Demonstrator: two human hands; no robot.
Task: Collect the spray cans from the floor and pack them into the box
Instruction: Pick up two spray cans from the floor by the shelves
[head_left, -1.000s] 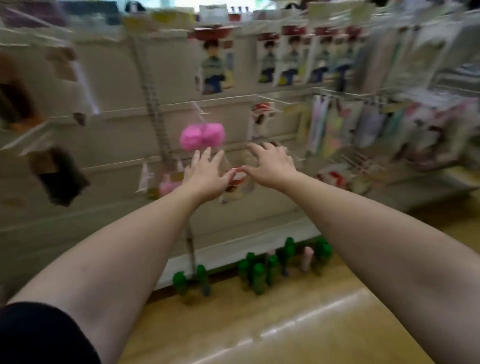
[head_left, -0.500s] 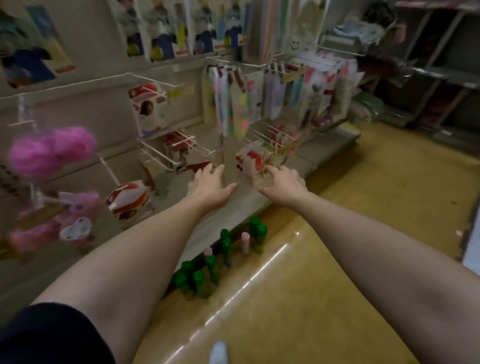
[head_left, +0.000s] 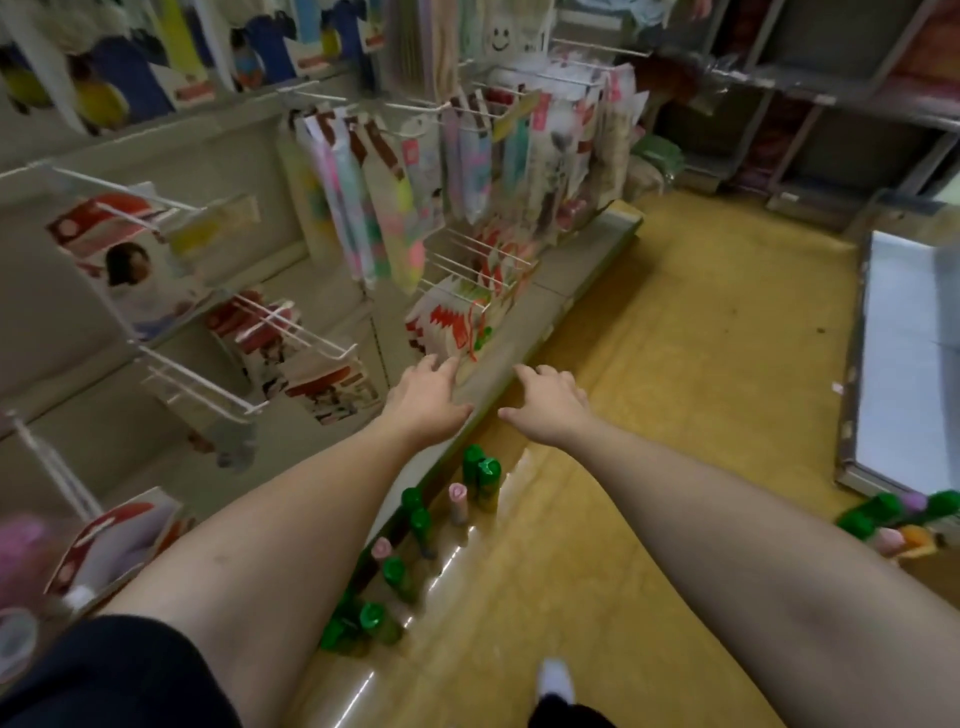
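From the head view, both bare arms reached straight forward and a little down, forearms nearly parallel, palms turned to the floor. The left hand (head_left: 428, 399) hung over the edge of the low shelf base (head_left: 566, 283), fingers loosely spread and relaxed, grasping nothing. The right hand (head_left: 551, 408) was just beside it, over the yellow floor (head_left: 685, 374), thumb stuck out toward the left hand, fingers slack and likewise empty.

The spray cans (head_left: 487, 480) stood upright on the floor below the forearms, in a ragged line against the foot of the shelf base, most with green caps and a few with pink. A second bunch of cans (head_left: 883, 506) sat low at the right edge, near the corner of a pale flat panel (head_left: 904, 353); what held them could not be told. Hanging packets (head_left: 467, 156) filled the hooks above the shelf base. A white shoe (head_left: 556, 680) showed at the bottom.
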